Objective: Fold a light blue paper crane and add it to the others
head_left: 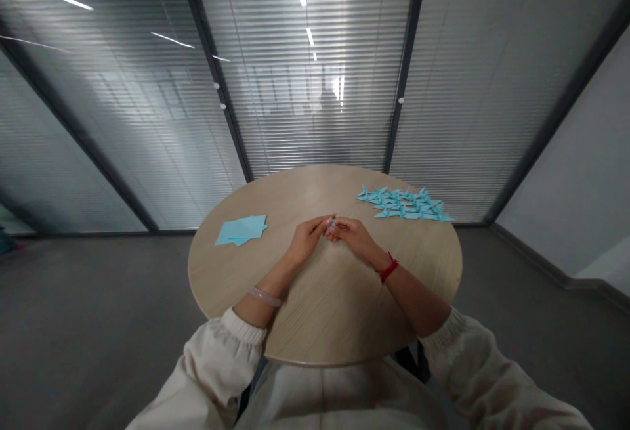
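Observation:
My left hand [311, 236] and my right hand [355, 236] meet over the middle of the round table, fingertips pinched together. Between them shows a tiny bit of light-blue folded paper [333, 222], mostly covered by the fingers, so its shape cannot be made out. Off to the left lie several flat light-blue paper sheets [242, 229], loosely stacked with their corners askew. At the back right, several folded light-blue paper cranes [404, 204] stand close together in rows.
The round wooden table [335, 312] has its near edge close to my body. Beyond its far edge stands a glass partition with blinds [315, 128]. A white wall [571, 174] rises on the right, and grey floor [108, 305] surrounds the table.

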Motion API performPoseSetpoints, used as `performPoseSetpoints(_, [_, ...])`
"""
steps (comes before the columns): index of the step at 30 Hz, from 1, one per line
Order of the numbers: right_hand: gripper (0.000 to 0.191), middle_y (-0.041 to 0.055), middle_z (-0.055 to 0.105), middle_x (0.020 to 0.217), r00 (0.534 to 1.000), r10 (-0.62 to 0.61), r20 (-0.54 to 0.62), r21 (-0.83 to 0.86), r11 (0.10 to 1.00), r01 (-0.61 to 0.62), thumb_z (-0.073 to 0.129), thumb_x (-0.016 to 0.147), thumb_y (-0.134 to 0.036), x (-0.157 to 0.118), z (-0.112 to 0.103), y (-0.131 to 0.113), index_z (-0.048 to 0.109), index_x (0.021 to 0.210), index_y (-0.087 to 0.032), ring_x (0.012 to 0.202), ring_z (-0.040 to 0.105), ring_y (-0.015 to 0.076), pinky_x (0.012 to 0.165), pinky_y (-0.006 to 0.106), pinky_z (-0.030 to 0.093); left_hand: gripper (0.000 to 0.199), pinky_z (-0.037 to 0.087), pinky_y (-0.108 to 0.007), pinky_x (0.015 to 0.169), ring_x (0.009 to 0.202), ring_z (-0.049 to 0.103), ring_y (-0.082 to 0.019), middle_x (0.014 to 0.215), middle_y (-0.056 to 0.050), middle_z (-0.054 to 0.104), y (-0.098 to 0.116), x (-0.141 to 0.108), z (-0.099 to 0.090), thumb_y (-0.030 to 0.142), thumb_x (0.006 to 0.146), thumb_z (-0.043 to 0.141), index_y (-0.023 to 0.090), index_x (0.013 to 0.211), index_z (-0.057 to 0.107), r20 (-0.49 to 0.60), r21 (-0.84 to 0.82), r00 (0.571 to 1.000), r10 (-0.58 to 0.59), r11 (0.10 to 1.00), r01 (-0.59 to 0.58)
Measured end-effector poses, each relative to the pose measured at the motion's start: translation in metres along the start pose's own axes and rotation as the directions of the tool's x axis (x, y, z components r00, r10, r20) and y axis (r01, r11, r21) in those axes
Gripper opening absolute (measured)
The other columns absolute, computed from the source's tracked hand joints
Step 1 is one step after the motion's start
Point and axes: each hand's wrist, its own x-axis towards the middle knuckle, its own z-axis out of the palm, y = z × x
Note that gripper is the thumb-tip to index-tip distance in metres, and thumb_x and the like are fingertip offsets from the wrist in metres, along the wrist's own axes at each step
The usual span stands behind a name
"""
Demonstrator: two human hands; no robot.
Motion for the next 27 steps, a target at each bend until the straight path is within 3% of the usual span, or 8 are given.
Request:
performPoseSetpoints(11, [0.036, 0.0068, 0.070, 0.074, 0.999, 0.039, -0.036, -0.081, 0.996, -0.041, 0.060, 0.082, -0.048, 0.0001, -0.0011, 0.0079, 0.069, 0.076, -0.013, 0.065, 0.061, 0.0144, 0.067, 0.027, 0.048, 0.056, 0.053, -0.035, 0.087, 0.089, 0.067, -0.021, 0.100, -0.011, 0.073, -0.0018, 0.0005, 0.0023, 0.062, 0.075, 0.064, 0.011, 0.096, 0.074, -0.034, -0.262, 0.993, -0.117, 0.959, 0.104])
performPoseSetpoints(23, [0.034, 0.0055, 0.069, 0.066, 0.996, 0.066, -0.066, -0.184, 0.980, -0.078, 0.060, 0.081, -0.044, -0.0053, 0.0021, -0.0002, 0.067, 0.067, -0.015, 0.061, 0.061, 0.0140, 0.063, 0.025, 0.046, 0.050, 0.054, -0.031, 0.080, 0.085, 0.066, -0.020, 0.093, -0.009, 0.073, 0.0052, -0.0002, -0.0002, 0.063, 0.074, 0.063, 0.014, 0.080, 0.073, -0.089, -0.254, 0.988, -0.122, 0.962, 0.096])
performPoseSetpoints(27, [0.027, 0.0046, 0.068, 0.068, 0.994, 0.083, -0.068, -0.134, 0.987, -0.092, 0.061, 0.080, -0.040, -0.0043, 0.0002, 0.0006, 0.067, 0.073, -0.015, 0.062, 0.061, 0.0135, 0.063, 0.025, 0.047, 0.049, 0.053, -0.029, 0.077, 0.082, 0.066, -0.019, 0.092, -0.009, 0.073, 0.0057, 0.0007, -0.0037, 0.062, 0.076, 0.062, 0.014, 0.082, 0.073, -0.142, -0.228, 0.981, -0.128, 0.969, 0.094])
